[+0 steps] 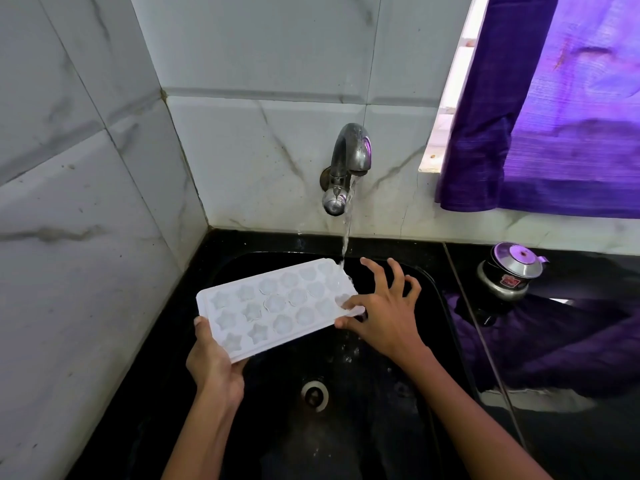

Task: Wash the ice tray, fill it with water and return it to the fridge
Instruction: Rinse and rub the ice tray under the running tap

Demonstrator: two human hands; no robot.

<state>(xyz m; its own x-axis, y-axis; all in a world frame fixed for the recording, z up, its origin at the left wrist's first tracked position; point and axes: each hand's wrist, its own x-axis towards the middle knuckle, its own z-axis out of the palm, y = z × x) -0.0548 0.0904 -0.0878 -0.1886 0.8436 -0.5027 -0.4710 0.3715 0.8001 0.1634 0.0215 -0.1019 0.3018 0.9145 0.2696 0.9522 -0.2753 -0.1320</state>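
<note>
The white ice tray (277,306) is held level over the black sink (429,296), its far corner under the stream running from the tap (349,157). It is gripped at the near corner by the left hand (213,362) and pinched at the right end by the thumb and forefinger of the right hand (384,313), the other fingers spread free. The task is judged to be at the rinsing or filling stage; the return to the fridge is not yet done.

single head-worn camera looking forward and down, close over the black sink (429,306), facing the tiled wall corner (180,150) and tap (349,157).
</note>
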